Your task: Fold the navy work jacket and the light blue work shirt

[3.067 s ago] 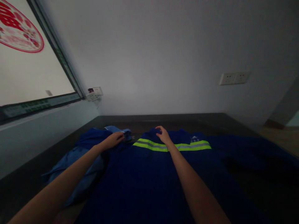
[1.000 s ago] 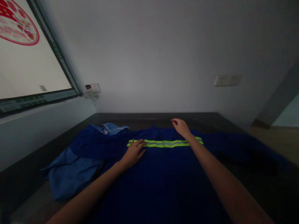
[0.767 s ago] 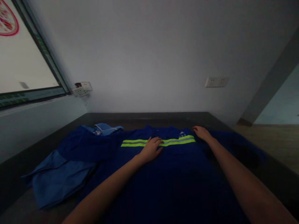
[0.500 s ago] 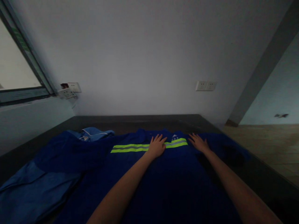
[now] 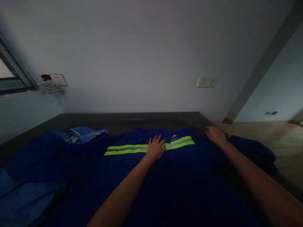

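Note:
A dark blue work jacket (image 5: 151, 176) lies spread face up, its collar toward the wall, with a yellow-green reflective band (image 5: 127, 149) across the chest and a small white logo on one side. My left hand (image 5: 155, 148) rests flat on the chest over the band, fingers spread. At the right shoulder, my right hand (image 5: 215, 135) is closed on the upper edge of the jacket's sleeve (image 5: 253, 146); its fingertips are partly hidden. The other sleeve (image 5: 54, 157) stretches left across a lighter blue garment (image 5: 28, 201) with white piping at its collar.
The garments lie on a dark tabletop (image 5: 132, 116) against a pale wall. Wall sockets (image 5: 207, 82) sit above its back edge, and another socket with a loose box (image 5: 49, 86) is at the left corner. Beyond the right edge is tiled floor (image 5: 255, 130).
My right hand has moved right from the chest to the sleeve and closed. The sleeve now reaches farther right. My left hand stays on the chest; the view has shifted slightly.

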{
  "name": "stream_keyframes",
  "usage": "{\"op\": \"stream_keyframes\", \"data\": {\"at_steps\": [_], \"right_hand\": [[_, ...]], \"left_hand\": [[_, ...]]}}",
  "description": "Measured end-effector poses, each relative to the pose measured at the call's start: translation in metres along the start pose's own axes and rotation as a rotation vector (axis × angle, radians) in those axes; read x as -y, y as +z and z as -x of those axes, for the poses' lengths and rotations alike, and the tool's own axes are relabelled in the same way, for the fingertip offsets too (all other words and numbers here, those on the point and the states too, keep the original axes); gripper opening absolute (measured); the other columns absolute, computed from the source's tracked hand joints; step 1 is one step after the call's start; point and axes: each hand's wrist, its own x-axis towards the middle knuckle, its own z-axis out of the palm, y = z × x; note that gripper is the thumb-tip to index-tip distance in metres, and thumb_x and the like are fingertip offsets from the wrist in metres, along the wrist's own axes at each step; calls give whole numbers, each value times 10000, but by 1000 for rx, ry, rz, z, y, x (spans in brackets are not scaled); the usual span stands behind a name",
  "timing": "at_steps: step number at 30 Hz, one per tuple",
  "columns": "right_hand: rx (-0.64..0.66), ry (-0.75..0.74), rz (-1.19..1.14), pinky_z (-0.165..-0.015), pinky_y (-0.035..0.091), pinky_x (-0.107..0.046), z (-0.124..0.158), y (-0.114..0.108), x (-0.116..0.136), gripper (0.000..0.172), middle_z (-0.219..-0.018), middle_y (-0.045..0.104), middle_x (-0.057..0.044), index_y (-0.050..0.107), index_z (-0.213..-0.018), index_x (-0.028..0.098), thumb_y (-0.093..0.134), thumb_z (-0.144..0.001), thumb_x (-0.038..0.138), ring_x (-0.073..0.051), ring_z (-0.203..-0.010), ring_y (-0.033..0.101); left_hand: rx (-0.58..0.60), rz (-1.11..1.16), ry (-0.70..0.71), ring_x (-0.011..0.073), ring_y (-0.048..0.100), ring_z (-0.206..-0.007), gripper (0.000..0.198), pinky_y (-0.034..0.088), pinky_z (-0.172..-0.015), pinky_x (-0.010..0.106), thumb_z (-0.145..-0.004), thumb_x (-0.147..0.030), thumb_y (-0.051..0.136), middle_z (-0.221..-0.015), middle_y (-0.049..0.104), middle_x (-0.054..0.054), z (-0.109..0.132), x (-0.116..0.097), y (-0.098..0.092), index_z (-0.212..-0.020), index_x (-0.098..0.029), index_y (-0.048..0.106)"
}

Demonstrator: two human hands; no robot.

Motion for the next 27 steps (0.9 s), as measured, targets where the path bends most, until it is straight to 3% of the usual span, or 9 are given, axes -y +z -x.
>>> {"op": "stream_keyframes", "data": {"at_steps": [3,6,9,13,17,20,27], "right_hand": [[56,-243,-108,-947,418,-339,-30,2,70,323,-1207,638,-106,639,-1169,203,465,-899,240,-241,-1131,567],[130,-434,-204,-896,441,-302,-47,19,140,276,-1130,680,-60,670,-1117,253,512,-891,278,-220,-1048,611],[200,-579,-261,-875,451,-281,-54,37,183,310,-1097,681,-39,667,-1126,282,630,-820,247,-203,-1014,619],[270,-653,-247,-861,455,-309,-62,48,194,199,-1007,668,-85,721,-978,227,633,-832,330,-219,-961,624],[313,-716,-224,-877,434,-271,-68,49,193,279,-1047,641,-80,693,-1035,217,482,-931,368,-179,-980,605],[348,-751,-172,-896,419,-261,-66,50,197,291,-1060,641,-72,708,-1003,230,484,-928,401,-179,-1013,590],[286,-636,7,-851,444,-381,-67,44,205,473,-1120,633,-159,748,-897,202,486,-857,594,-307,-1053,577]], "left_hand": [[-35,-9,4,280,264,-1383,449,228,-1097,563,-916,-372,402,-1471,385,73,2,-2,-1,-1357,-299,446],[-53,-17,15,279,302,-1363,440,220,-1104,556,-920,-350,400,-1453,408,84,4,-4,-2,-1351,-279,456],[-50,-16,30,279,329,-1347,436,214,-1110,554,-924,-341,392,-1439,426,81,5,-4,-4,-1351,-276,453],[-41,-12,51,282,319,-1355,437,216,-1108,560,-930,-340,375,-1428,438,96,4,-4,-3,-1355,-267,449],[-40,-13,59,280,331,-1351,430,227,-1105,554,-933,-318,368,-1426,443,113,4,-4,-1,-1346,-248,465],[-49,-25,47,267,341,-1346,421,238,-1103,539,-928,-315,386,-1425,447,94,4,-5,-1,-1337,-260,469],[-70,-47,39,249,329,-1354,412,254,-1105,511,-927,-323,394,-1422,453,74,5,-4,-1,-1328,-276,477]]}}
